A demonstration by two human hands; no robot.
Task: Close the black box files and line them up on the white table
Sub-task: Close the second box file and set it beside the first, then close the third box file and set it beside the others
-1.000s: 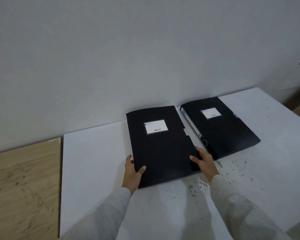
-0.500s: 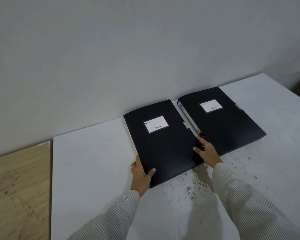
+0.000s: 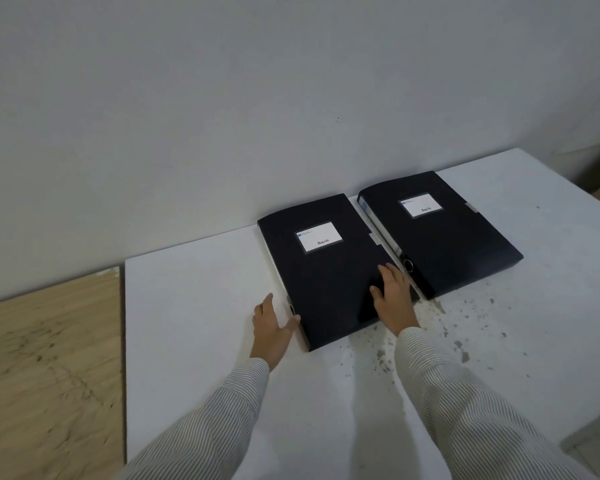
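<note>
White and flat, the table (image 3: pixel 194 306) stands against a plain grey wall (image 3: pixel 222 98). Past its left edge a brown wooden board (image 3: pixel 45 358) shows. Grey specks dot the table near its front right part.

Two black box files lie flat on the table, close to its back edge. Both look shut, each with a white label on top. The left file (image 3: pixel 326 275) and the right file (image 3: pixel 444 237) sit side by side, very near each other, maybe touching near the front. The left one sits a bit closer to the front edge, so the fronts do not match yet.

The person has two hands out, both in striped sleeves. The left hand (image 3: pixel 271 330) is beside the left file's near corner. Its fingers are spread flat on the table and the thumb touches the file's side. The right hand (image 3: pixel 392 299) rests flat on top of the left file near its right edge, fingers a little apart. Neither hand is gripping anything.

The step now seems to be sliding the left file into line. It would go well with a slow, even push from both hands, so the file does not turn. It should stop when both front edges match, without bumping the right file.
</note>
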